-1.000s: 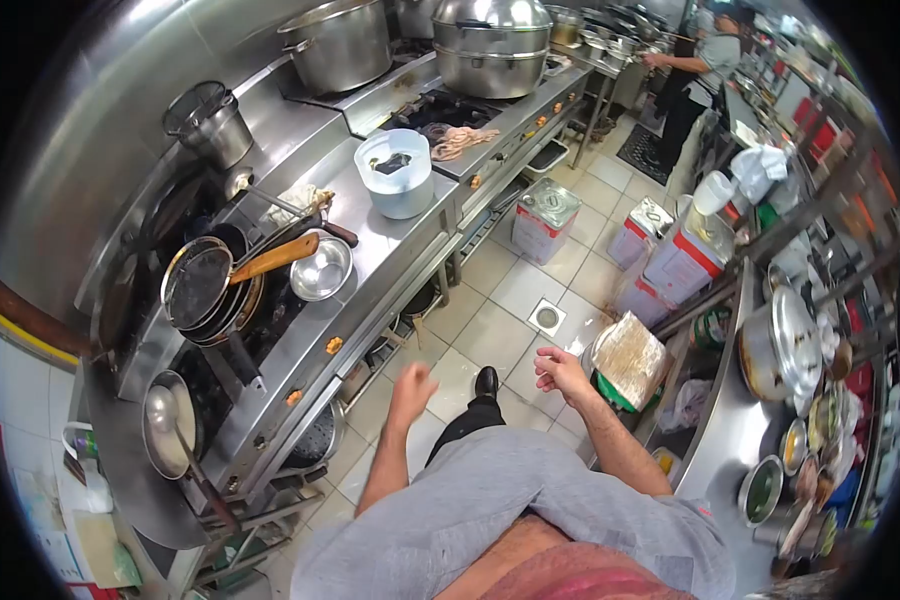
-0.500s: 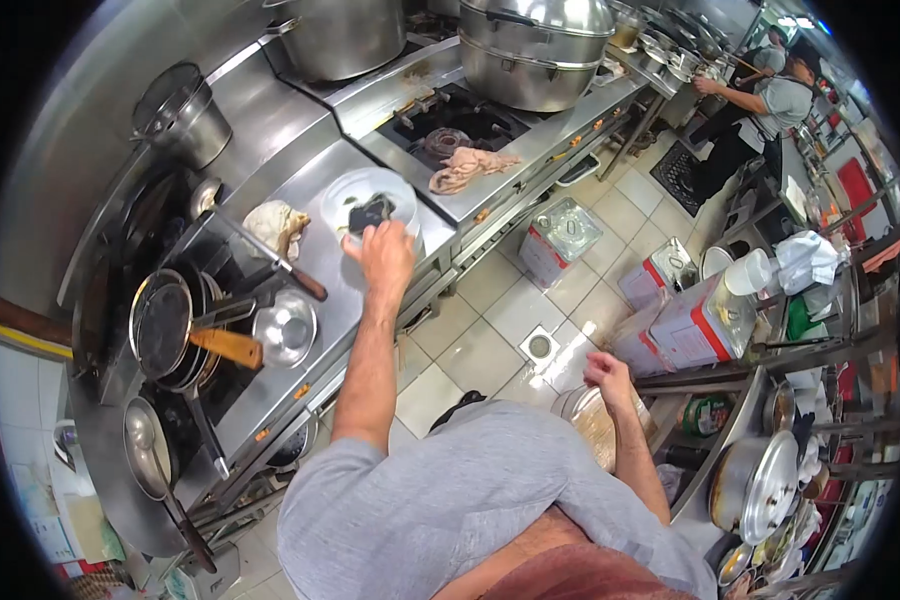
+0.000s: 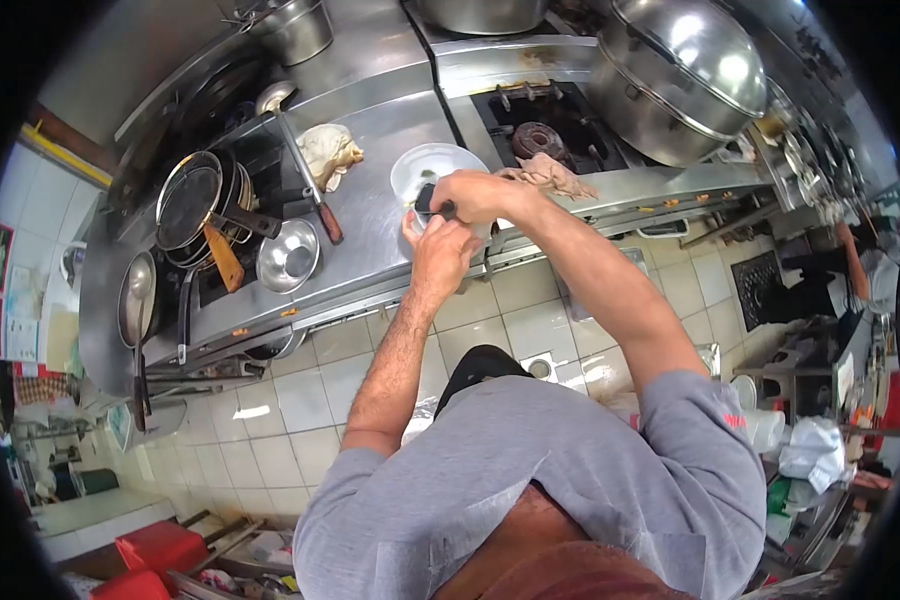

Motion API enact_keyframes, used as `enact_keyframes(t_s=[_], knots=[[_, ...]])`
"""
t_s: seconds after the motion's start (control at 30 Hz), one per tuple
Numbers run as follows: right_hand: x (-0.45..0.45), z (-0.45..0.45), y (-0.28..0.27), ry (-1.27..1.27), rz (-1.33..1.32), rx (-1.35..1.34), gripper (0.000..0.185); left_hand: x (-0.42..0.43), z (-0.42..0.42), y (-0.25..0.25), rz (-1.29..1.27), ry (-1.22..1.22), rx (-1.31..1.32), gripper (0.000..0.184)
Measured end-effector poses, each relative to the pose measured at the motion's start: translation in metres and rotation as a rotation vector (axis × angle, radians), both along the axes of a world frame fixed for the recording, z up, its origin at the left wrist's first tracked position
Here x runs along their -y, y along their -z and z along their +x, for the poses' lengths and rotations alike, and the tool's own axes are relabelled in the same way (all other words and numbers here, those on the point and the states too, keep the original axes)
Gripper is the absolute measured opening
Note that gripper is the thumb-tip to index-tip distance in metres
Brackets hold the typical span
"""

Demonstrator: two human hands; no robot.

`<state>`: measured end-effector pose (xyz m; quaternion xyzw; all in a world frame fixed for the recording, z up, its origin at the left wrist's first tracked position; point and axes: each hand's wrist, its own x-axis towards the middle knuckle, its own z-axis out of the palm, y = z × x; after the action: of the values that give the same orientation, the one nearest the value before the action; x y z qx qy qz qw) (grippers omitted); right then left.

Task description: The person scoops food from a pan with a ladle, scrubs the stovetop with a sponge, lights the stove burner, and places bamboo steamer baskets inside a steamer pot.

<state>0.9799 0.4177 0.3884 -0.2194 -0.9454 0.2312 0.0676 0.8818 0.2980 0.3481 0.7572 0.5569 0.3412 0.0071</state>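
A white plastic tub [image 3: 417, 166] stands on the steel counter near its front edge. Both my hands meet at its near side, over the rim. A small black object [image 3: 425, 198], partly hidden by my fingers, shows between them; I cannot make out its kind. My left hand [image 3: 440, 252] comes from below with bent fingers closed at the object's lower end. My right hand [image 3: 475, 197] reaches in from the right, its fingers curled round the object. Some small green bits lie inside the tub.
Left of the tub lie a crumpled cloth [image 3: 328, 155], a long-handled ladle [image 3: 308, 172], a metal bowl [image 3: 288, 256] and stacked pans [image 3: 187, 200]. To the right are a burner [image 3: 538, 143], a pinkish cloth [image 3: 550, 175] and a large steamer pot [image 3: 670, 80]. Another person [image 3: 875, 270] stands far right.
My right hand has come up from beside my body to join the left at the tub, closing on the black object. My view has swung, shifting the counter rightward.
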Motion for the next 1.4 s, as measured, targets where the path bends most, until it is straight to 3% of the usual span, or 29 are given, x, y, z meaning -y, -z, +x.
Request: enact_keyframes(t_s=[0.03, 0.17, 0.23, 0.27, 0.37, 0.43, 0.5, 0.53, 0.7, 0.77, 0.8, 0.83, 0.87, 0.93, 1.17, 1.23, 1.27, 1.4], knots=[[-0.009, -0.008, 0.012, -0.079, 0.053, 0.226, 0.04, -0.001, 0.0, -0.002, -0.045, 0.026, -0.018, 0.009], [-0.024, -0.025, 0.036, -0.04, 0.289, 0.208, 0.059, -0.008, -0.01, -0.003, -0.119, 0.018, -0.044, 0.012], [-0.034, -0.03, 0.016, -0.085, -0.038, 0.505, 0.065, -0.005, -0.013, -0.021, -0.191, 0.084, 0.063, 0.013], [-0.033, -0.026, 0.009, 0.043, -0.14, 0.435, 0.056, -0.002, -0.015, -0.033, -0.266, 0.06, 0.235, 0.015], [-0.05, -0.023, 0.001, 0.038, -0.19, 0.35, 0.045, -0.02, -0.04, -0.031, -0.162, -0.128, 0.482, 0.02], [-0.05, -0.018, -0.015, 0.017, -0.19, 0.245, 0.041, -0.033, -0.043, -0.042, -0.18, -0.187, 0.384, 0.029], [-0.051, -0.015, -0.033, 0.05, -0.375, 0.238, 0.042, -0.045, -0.042, -0.042, -0.081, -0.164, 0.027, 0.041], [-0.057, -0.014, -0.032, 0.032, -0.436, 0.217, 0.041, -0.05, -0.04, -0.04, -0.084, -0.174, 0.002, 0.05], [-0.065, -0.004, -0.036, 0.046, -0.651, 0.148, 0.036, -0.066, -0.038, -0.039, -0.412, -0.241, -0.081, 0.044], [-0.059, 0.002, -0.037, -0.018, -0.327, 0.118, 0.032, -0.072, -0.04, -0.037, -0.505, -0.273, -0.172, 0.038], [-0.053, 0.006, -0.033, -0.036, -0.192, 0.03, 0.028, -0.077, -0.039, -0.042, -0.601, -0.265, -0.337, 0.038], [-0.043, 0.009, -0.032, -0.047, -0.2, 0.03, 0.028, -0.077, -0.038, -0.045, -0.704, -0.259, -0.501, 0.038], [-0.032, 0.013, -0.032, 0.023, -0.08, -0.05, 0.025, -0.079, -0.036, -0.045, -0.706, -0.265, -0.503, 0.038], [-0.021, 0.02, -0.039, 0.091, 0.109, -0.109, 0.021, -0.08, -0.032, -0.044, -0.678, -0.216, -0.589, 0.021], [-0.032, 0.031, -0.035, 0.266, -0.039, -0.199, 0.029, -0.093, -0.035, -0.035, -0.704, -0.241, -0.679, 0.031], [-0.035, 0.037, -0.042, 0.392, -0.369, -0.304, 0.033, -0.078, -0.033, -0.052, -0.64, -0.269, -0.346, 0.028], [-0.035, 0.039, -0.041, 0.412, -0.364, -0.314, 0.033, -0.072, -0.032, -0.058, -0.633, -0.25, -0.357, 0.028], [-0.042, 0.052, -0.014, 0.515, -1.421, -0.915, 0.045, -0.055, -0.029, -0.072, -0.229, -0.418, 0.134, 0.029]])
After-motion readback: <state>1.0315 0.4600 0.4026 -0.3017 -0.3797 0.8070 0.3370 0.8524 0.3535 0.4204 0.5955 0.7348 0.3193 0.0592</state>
